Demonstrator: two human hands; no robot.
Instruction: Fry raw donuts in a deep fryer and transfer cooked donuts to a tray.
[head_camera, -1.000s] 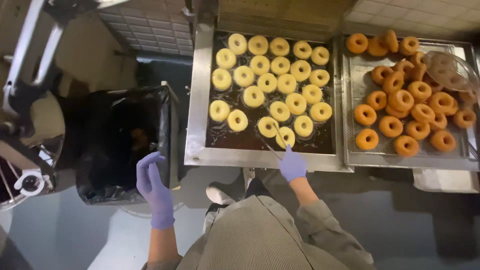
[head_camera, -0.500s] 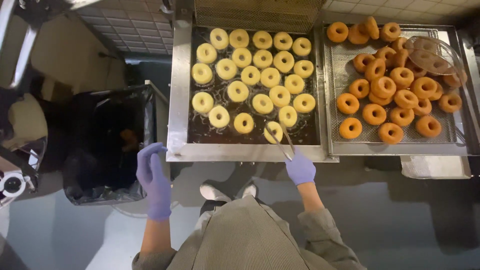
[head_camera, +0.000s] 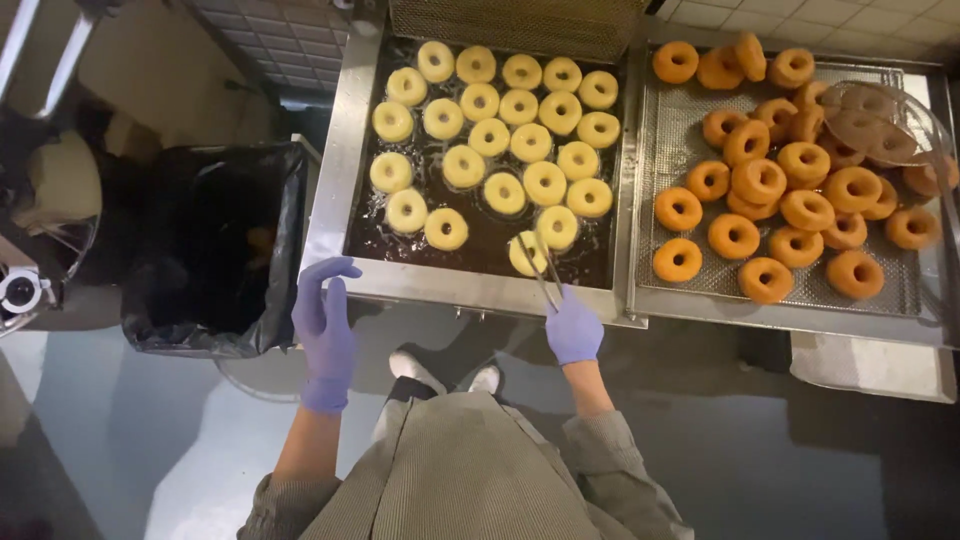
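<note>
A pair of thin sticks (head_camera: 541, 270) is gripped in the right hand (head_camera: 573, 328), which is closed around their near ends just outside the front rim of the fryer (head_camera: 335, 190). Their tips are set against a pale doughnut (head_camera: 527, 252) floating at the front edge of the dark oil, seemingly so that the gloved fingers are kept clear of the hot fat. The left hand (head_camera: 323, 325) is held open and empty, fingers spread, beside the fryer's near left corner and above the floor; nothing is touched by it, and it appears to be kept out of the way of the oil. Many more pale doughnuts (head_camera: 505, 110) are seen floating in loose rows across the rest of the oil. To the right, browned doughnuts (head_camera: 760, 185) are piled on a wire draining tray (head_camera: 690, 285), where fat can be shed through the mesh. A bin lined with a black bag (head_camera: 215, 250) stands to the left of the fryer, within easy reach
</note>
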